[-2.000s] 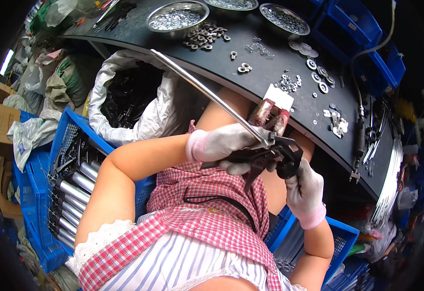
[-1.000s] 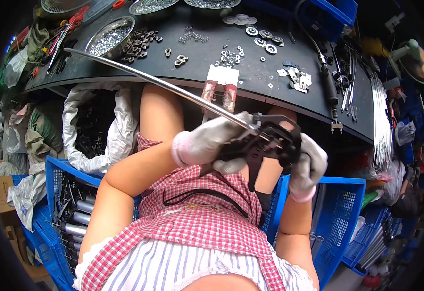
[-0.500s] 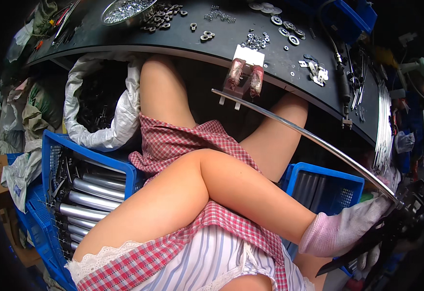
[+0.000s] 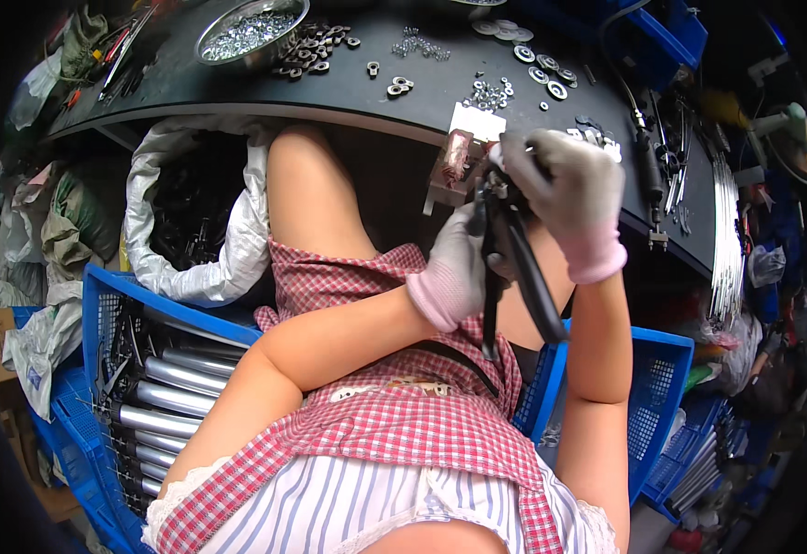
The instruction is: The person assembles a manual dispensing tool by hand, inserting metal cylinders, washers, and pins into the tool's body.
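Dark workbench (image 4: 237, 97) above my knees, strewn with washers (image 4: 537, 69). My right hand (image 4: 570, 198) is clamped over the top of a black hinged tool (image 4: 514, 268), just under the bench edge; my left hand (image 4: 454, 272) grips it from the side, its legs hanging over my lap. A loose grip could let them swing and pinch. Half a second ago the long rod reached far right; now it is gone.

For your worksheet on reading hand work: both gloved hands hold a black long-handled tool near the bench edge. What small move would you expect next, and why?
Probably a squeeze of the handles. The right hand grips the top of the black tool and the left hand steadies it from the side, just by the small clamped fixture at the bench edge. What the tool grips is hidden.
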The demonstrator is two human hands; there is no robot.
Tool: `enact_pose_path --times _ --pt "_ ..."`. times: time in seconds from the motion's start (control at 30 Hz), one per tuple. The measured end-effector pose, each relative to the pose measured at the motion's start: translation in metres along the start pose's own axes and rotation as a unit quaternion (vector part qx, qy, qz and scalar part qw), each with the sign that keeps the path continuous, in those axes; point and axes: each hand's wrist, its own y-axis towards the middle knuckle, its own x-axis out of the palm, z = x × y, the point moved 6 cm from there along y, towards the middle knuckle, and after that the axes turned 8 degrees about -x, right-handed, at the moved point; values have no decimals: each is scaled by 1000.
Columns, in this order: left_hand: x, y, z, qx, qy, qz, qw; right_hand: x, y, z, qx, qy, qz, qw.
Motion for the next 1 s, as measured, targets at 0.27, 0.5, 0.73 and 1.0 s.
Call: enact_pose_path --times 0.27,0.5,0.73,1.0 --pt "-74 32 70 -120 84 -39 988 92 -15 19 177 -88 -191 962" --pt "-85 -8 114 81 463 273 840 74 -41 34 146 162 -96 971" --pt "-58 8 132 201 770 178 578 137 -142 -8 469 648 112 590" --pt "-76 26 143 155 669 139 713 142 -128 -9 493 676 -11 548"
